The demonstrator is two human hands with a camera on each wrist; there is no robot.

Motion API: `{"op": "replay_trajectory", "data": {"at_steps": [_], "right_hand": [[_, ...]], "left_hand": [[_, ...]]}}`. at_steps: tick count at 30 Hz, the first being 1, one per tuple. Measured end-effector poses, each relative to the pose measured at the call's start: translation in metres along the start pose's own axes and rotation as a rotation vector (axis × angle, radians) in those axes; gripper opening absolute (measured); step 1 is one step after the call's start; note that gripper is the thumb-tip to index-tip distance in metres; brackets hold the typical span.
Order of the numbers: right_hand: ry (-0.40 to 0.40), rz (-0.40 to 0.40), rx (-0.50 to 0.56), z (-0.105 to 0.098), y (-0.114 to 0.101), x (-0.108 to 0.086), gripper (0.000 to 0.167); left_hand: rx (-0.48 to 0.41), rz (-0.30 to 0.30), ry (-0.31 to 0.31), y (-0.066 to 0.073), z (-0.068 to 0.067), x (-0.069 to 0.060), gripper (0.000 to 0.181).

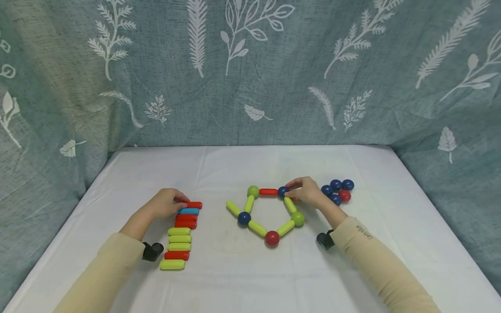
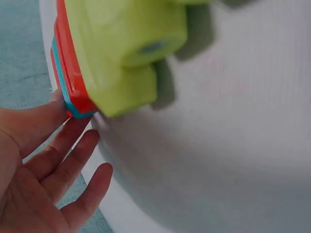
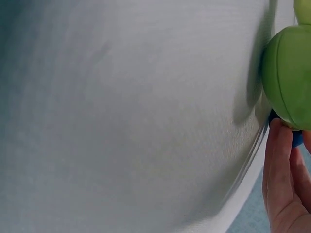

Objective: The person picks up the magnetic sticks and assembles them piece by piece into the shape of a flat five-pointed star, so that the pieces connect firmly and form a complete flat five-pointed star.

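Note:
My left hand (image 1: 166,203) pinches the left end of the farthest red rod (image 1: 195,204), beside a blue rod (image 1: 188,211). In the left wrist view, the thumb and index finger of that hand (image 2: 53,174) meet at the rod ends. My right hand (image 1: 307,191) holds a dark blue ball (image 1: 283,191) between thumb and fingers. That ball touches a red rod (image 1: 268,191) and a lime rod (image 1: 290,205) in a ring of rods and balls. In the right wrist view, a green ball (image 3: 291,77) partly hides the blue one by the right hand (image 3: 286,189).
The ring also has a red ball (image 1: 272,238), a green ball (image 1: 253,191) and a blue ball (image 1: 244,218) with a lime rod (image 1: 233,208) sticking outward. Loose blue balls (image 1: 335,185) and a red ball (image 1: 345,195) lie right; more rods (image 1: 179,238) line up left.

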State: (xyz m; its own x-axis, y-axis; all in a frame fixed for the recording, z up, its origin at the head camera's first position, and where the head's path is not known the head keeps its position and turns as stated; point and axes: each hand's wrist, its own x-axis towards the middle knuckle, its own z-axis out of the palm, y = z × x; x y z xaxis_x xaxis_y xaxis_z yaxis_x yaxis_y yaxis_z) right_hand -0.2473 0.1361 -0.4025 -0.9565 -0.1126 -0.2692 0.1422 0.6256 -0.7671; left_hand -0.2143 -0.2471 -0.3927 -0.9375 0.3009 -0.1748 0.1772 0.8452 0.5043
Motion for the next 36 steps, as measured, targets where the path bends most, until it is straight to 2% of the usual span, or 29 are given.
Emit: {"op": "replay_trajectory", "data": {"at_steps": [4, 9, 14, 20, 26, 32, 36], "right_hand": [[0.002, 0.008, 0.013, -0.001, 0.000, 0.000, 0.031], [0.001, 0.006, 0.013, -0.001, 0.000, 0.000, 0.030], [0.004, 0.001, -0.001, -0.001, 0.000, 0.000, 0.030], [0.007, 0.007, 0.006, -0.001, -0.001, 0.001, 0.030], [0.010, 0.009, -0.002, 0.000, 0.000, 0.001, 0.031], [0.011, 0.016, -0.004, 0.001, 0.000, 0.001, 0.030], [0.009, 0.018, -0.006, 0.002, 0.000, 0.002, 0.030]], "left_hand": [[0.006, 0.002, 0.013, 0.009, -0.007, 0.010, 0.020], [-0.005, 0.032, 0.027, 0.029, -0.011, 0.031, 0.021], [-0.022, 0.059, 0.007, 0.052, 0.001, 0.050, 0.021], [-0.012, 0.097, 0.001, 0.072, 0.019, 0.062, 0.019], [0.001, 0.140, 0.018, 0.079, 0.029, 0.068, 0.019], [-0.040, 0.102, 0.005, 0.083, 0.034, 0.069, 0.019], [-0.033, 0.083, 0.004, 0.082, 0.036, 0.070, 0.019]]}}
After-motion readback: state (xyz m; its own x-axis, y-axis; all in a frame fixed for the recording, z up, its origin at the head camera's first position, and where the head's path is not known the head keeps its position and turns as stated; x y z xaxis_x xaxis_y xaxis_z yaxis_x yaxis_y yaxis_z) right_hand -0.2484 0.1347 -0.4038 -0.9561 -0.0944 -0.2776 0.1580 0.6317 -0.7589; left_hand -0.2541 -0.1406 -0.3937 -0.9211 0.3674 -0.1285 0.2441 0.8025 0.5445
